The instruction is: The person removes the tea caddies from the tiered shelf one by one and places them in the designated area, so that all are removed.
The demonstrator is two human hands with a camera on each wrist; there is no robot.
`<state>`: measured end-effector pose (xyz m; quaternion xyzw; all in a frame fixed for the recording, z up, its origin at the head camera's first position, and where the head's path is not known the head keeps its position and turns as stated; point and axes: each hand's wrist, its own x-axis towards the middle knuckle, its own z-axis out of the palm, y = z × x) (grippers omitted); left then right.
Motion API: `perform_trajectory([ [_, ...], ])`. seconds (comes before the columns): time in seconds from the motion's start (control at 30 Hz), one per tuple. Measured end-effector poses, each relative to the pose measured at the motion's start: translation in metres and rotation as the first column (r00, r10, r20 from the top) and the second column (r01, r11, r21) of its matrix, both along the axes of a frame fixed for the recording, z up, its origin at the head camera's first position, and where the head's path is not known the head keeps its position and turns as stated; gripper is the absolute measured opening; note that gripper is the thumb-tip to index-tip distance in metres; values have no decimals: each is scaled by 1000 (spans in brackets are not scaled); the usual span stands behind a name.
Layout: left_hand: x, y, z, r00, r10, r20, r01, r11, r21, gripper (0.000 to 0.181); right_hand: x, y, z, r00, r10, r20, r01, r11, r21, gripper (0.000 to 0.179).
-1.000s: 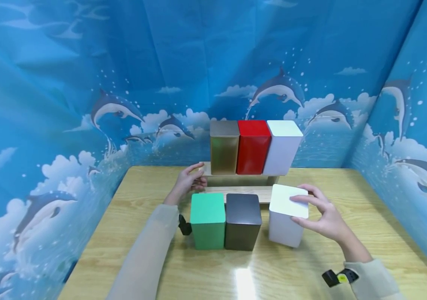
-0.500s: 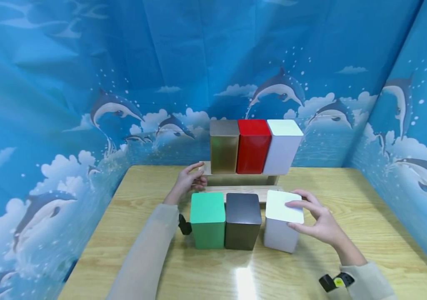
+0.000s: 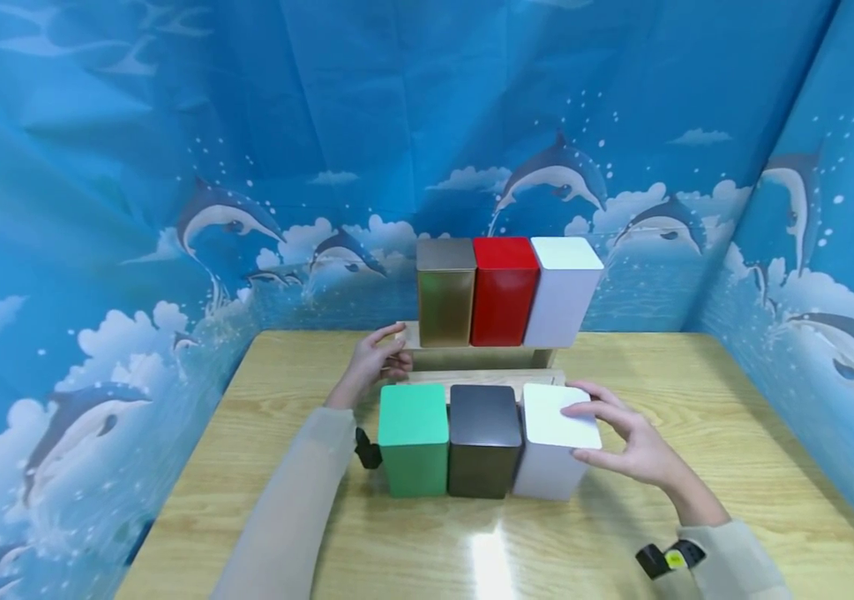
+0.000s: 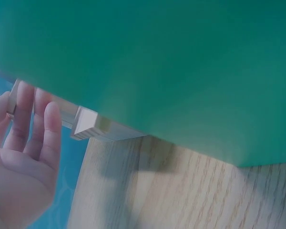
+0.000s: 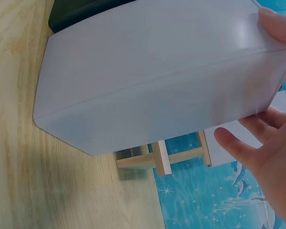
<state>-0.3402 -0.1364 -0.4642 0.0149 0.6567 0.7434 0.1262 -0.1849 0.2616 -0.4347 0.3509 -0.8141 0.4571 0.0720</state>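
Thumb and fingers of your left hand (image 3: pixel 370 367) pinch the left end of the grained wooden rack (image 3: pixel 501 377). Rightward come a smooth green can (image 3: pixel 414 450) near and a shiny gold can (image 3: pixel 445 308) far, then a satin black can (image 3: pixel 484 425) near and a glossy red can (image 3: pixel 503 292) far. The near white can (image 3: pixel 550 471) is just right of the black one, the far white can (image 3: pixel 563 300) behind; your right hand (image 3: pixel 632 442) grips its upper end. Boxy and stiff, it's probably light, slick and dentable: hold opposite walls, without squeezing.
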Motion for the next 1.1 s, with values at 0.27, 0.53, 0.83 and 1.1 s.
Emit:
perform_trajectory([
  [0.27,12,-2,18,999,-50,7,50,999,-14,44,-6,-6,3,997,80,-4,-80,997,-10,50],
  [0.53,12,-1,20,999,-48,5,48,998,-27,47,-14,-8,5,991,132,-8,-132,991,-11,50],
  [0.83,10,-3,17,999,-48,4,48,999,-5,46,-24,-9,8,990,132,55,-134,991,23,49],
  [1.1,-1,0,0,1000,3,3,-3,1000,-10,41,-26,-7,8,987,143,69,-144,990,9,50],
])
